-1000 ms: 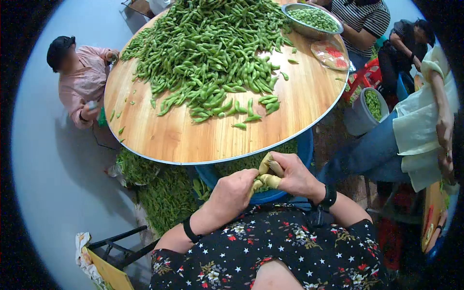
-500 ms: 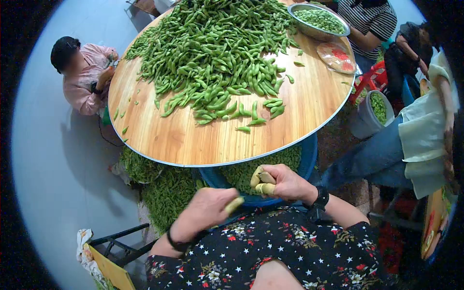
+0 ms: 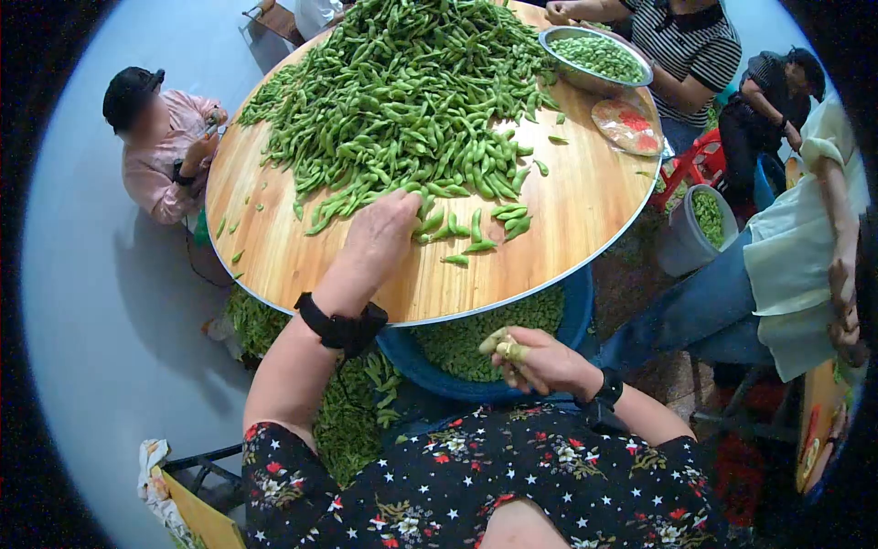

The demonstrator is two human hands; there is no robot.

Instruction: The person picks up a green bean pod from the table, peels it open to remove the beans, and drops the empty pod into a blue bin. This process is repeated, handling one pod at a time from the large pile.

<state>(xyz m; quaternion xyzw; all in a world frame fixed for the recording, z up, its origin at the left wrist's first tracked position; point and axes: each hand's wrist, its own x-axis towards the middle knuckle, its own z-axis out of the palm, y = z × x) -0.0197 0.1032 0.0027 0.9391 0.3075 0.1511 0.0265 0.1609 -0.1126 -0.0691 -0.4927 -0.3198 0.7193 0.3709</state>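
A big heap of green edamame pods (image 3: 393, 119) covers much of the round wooden table (image 3: 549, 229). My left hand (image 3: 384, 227) is at the near edge of the heap, its fingers closed on pods there; the fingertips are partly hidden. Several loose pods lie just right of it. Lower down, my right hand (image 3: 540, 359) hangs above the blue tub (image 3: 581, 306), which holds shelled green beans (image 3: 466, 343). Pale yellow covers sit on the thumb and a finger of that hand. Its fingers are curled together, and I cannot make out anything between them.
A metal bowl of shelled beans (image 3: 599, 59) and a flat round packet (image 3: 626, 125) sit at the table's right side. Green pod waste (image 3: 343, 412) is heaped on the floor. A white bucket (image 3: 681, 240) stands at right. Several people are around the table.
My left hand has moved from beside the right hand, forward and up onto the pods on the table. My right hand stays over the tub, its fingers loosened a little.
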